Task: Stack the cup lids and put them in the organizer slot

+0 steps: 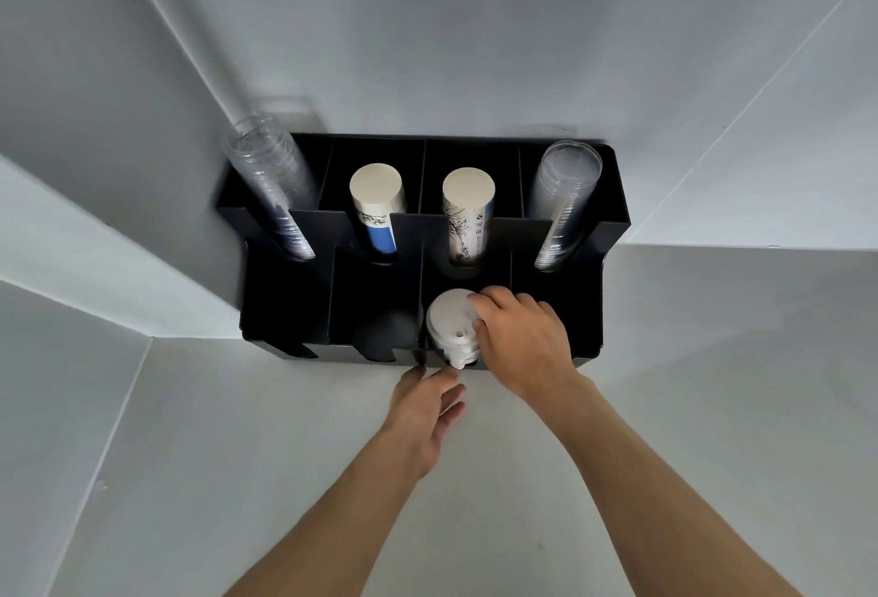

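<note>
The right hand (522,340) fingers grip the white lid stack (450,328) in the black organizer (613,235), third front slot; the slot at 3 o'clock looks empty. The left hand (423,411) fingers are spread open at 6 o'clock, over the desk (237,454) by the front edge.

Front row of organizer (560,349): far-left and far-right slots open from above. Second slot holds a dark stack (386,335); third is filled by white lids (449,325) plus right hand (522,340). Rear slots blocked by cup stacks (377,207). Counter (237,454) in front bare apart from the left hand (423,411).

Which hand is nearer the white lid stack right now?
Right. The right hand rests on the white lid stack in the organizer slot, fingers on its top and side. The left hand sits on the table, fingertips just below the stack.
</note>
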